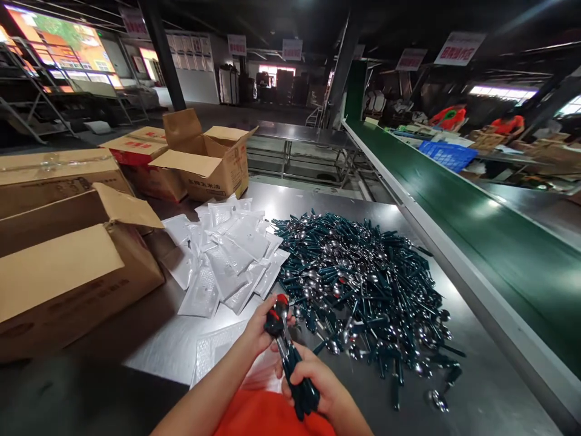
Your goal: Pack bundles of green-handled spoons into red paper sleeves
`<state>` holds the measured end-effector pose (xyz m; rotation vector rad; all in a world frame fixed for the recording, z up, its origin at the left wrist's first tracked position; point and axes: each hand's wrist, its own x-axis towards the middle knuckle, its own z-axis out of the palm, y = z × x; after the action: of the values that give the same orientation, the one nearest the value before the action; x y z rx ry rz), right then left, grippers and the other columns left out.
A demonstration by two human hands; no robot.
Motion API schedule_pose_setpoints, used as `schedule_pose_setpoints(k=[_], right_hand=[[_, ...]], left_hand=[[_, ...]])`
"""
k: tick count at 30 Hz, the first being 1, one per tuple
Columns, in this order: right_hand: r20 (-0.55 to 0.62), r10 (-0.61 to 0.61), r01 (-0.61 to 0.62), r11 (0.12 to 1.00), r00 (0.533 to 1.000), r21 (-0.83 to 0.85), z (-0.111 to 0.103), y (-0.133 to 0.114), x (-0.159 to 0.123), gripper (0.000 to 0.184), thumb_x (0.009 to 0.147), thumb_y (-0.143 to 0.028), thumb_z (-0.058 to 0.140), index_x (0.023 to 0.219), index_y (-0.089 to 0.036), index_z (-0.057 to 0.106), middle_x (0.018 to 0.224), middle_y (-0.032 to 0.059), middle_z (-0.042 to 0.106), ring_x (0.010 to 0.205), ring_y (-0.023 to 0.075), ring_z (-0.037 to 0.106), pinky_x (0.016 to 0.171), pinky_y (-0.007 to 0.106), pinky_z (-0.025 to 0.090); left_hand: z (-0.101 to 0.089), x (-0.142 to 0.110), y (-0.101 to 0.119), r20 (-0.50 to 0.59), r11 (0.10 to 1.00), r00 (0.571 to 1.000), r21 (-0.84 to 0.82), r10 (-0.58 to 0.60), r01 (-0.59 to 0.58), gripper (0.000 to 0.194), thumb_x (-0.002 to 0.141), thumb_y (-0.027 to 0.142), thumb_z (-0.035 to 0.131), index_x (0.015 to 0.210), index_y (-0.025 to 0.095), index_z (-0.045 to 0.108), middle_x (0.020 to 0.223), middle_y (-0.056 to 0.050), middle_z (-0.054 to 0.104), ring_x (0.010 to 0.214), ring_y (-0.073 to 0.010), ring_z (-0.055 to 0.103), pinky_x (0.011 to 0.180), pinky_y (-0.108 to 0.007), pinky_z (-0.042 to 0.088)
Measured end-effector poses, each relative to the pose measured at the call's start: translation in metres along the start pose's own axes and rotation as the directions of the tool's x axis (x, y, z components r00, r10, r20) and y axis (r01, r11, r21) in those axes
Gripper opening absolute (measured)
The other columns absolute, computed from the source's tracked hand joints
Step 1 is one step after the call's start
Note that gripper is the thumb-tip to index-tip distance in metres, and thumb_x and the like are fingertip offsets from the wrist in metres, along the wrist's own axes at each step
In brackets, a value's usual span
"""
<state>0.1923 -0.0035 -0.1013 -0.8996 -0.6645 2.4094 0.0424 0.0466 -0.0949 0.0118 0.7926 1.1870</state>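
On a steel table [318, 203] beside a green conveyor belt [499, 242], the left hand [261, 330] and right hand [313, 378] clamp a spoon bundle [290, 357] just beside the spoon heap [363, 284].

Dim factory hall; daylight glowing through far windows [59, 45], signs [458, 47] hanging overhead, green conveyor [476, 236] running alongside steel table [476, 387].

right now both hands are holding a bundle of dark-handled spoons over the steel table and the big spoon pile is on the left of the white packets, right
Not quite. In the head view the spoon pile lies to the right of the white packets, not the left. The rest holds: the left hand and right hand hold a bundle of dark-handled spoons over the steel table.
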Motion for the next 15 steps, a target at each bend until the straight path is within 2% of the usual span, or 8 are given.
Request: schedule_pose_setpoints(k=[6,9,12,15], right_hand=[[-0.04,0.052,-0.054,0.998,0.998,-0.045,-0.0027,-0.0008,0.0003,0.062,0.048,-0.012,0.058,0.11,-0.018,0.06,0.067,-0.0004,0.065,0.048,0.0153,0.06,0.042,0.023,0.046],[0.002,0.028,-0.028,0.999,1.0,-0.02,-0.0001,0.0008,0.0022,0.067,0.049,-0.011,0.059,0.116,-0.02,0.058,0.075,0.0007,0.067,0.05,0.0143,0.061,0.044,0.023,0.047],[0.001,0.001,-0.001,1.0,1.0,-0.008,0.0042,0.0052,0.0049,0.072,0.049,-0.01,0.059,0.12,-0.021,0.055,0.08,0.0004,0.068,0.048,0.0146,0.062,0.044,0.024,0.047],[-0.023,-0.02,0.02,1.0,1.0,0.019,0.0067,0.0088,0.0059,0.081,0.051,-0.011,0.063,0.13,-0.024,0.049,0.087,0.0012,0.069,0.052,0.0167,0.064,0.046,0.025,0.048]], left_hand=[[0.0067,-0.0055,-0.0032,0.1,0.978,0.976,0.054,0.195,-0.201,0.046,0.061,0.022,0.085,0.104,0.016,0.068,0.081,-0.004,0.074,0.066,-0.0183,0.071,0.062,-0.028,0.057],[0.0063,-0.0051,-0.0016,0.125,0.974,0.97,0.064,0.208,-0.217,0.04,0.058,0.023,0.087,0.094,0.016,0.07,0.078,-0.003,0.073,0.07,-0.0199,0.072,0.062,-0.028,0.058],[0.0038,-0.005,0.0014,0.13,0.97,0.969,0.096,0.21,-0.223,0.039,0.057,0.023,0.088,0.091,0.015,0.07,0.07,0.0,0.07,0.06,-0.0168,0.069,0.055,-0.025,0.057],[0.0013,-0.0056,0.0041,0.161,0.961,0.96,0.116,0.231,-0.251,0.046,0.059,0.019,0.086,0.102,0.017,0.068,0.089,-0.006,0.074,0.063,-0.0152,0.069,0.055,-0.023,0.055]])
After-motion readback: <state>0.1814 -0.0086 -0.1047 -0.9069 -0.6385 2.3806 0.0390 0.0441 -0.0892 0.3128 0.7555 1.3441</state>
